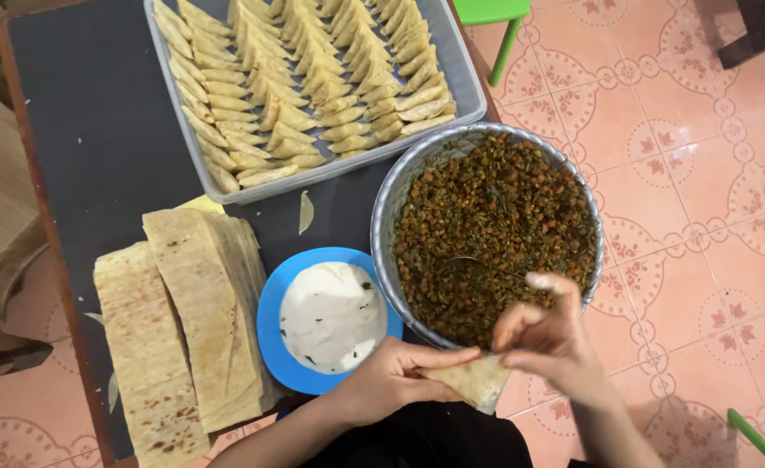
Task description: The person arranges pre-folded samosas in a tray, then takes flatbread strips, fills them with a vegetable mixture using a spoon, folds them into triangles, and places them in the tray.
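Both of my hands hold a folded cone of thin pastry [473, 379] at the near edge of the dark table [96, 130]. My left hand [391, 377] grips it from the left, thumb laid along its top edge. My right hand [549, 340] pinches its right corner, fingers curled, just in front of a large metal bowl [386, 217] of brown minced filling with green bits. A spoon handle [478, 263] lies half buried in that filling. A blue plate [271, 308] with white paste sits left of my left hand.
A grey tray [464, 62] at the far side holds several rows of folded triangular pastries. Two stacks of long pastry strips [179, 329] lie at the left. A loose pastry scrap [306, 211] rests between tray and plate. Pink patterned floor tiles [703, 173] and a green stool leg [505, 48] are at the right.
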